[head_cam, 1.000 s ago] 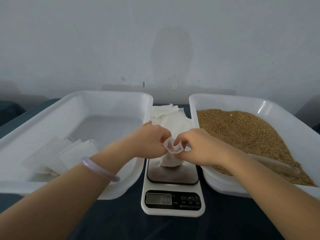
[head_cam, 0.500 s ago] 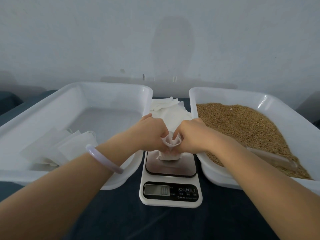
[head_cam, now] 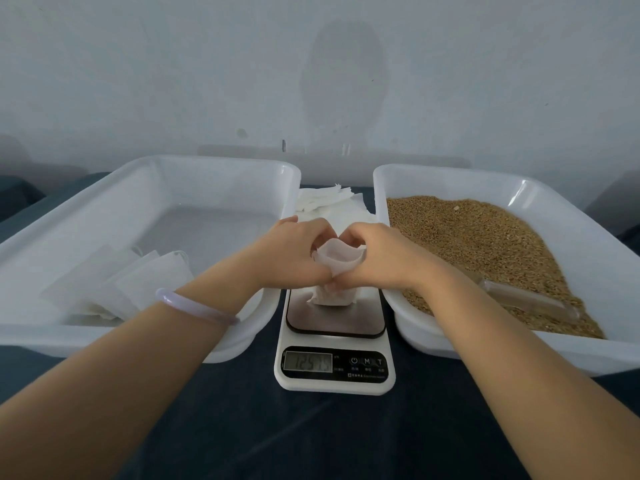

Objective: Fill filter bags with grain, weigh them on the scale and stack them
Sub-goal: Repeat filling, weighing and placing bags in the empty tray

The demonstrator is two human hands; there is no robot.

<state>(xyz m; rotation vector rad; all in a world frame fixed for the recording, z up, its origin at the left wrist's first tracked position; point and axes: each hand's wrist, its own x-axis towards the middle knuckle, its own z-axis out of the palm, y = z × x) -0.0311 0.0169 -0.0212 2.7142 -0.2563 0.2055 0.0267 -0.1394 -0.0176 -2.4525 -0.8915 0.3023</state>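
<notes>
bag mouth (head_cam: 339, 253) wider, left hand (head_cam: 294, 254), right hand (head_cam: 384, 258) fingers pinching it, dark tabletop (head_cam: 311, 439), wall (head_cam: 173, 81)

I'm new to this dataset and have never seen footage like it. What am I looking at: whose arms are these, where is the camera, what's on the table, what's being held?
No machine here: a person works with bare hands, filmed by one camera on their head, looking down. The left hand and right hand both pinch the open top of a white filter bag that stands on a kitchen scale. The left tray holds flat white bags; the right tray holds grain with a clear scoop in it. Behind the scale lie more bags.
</notes>
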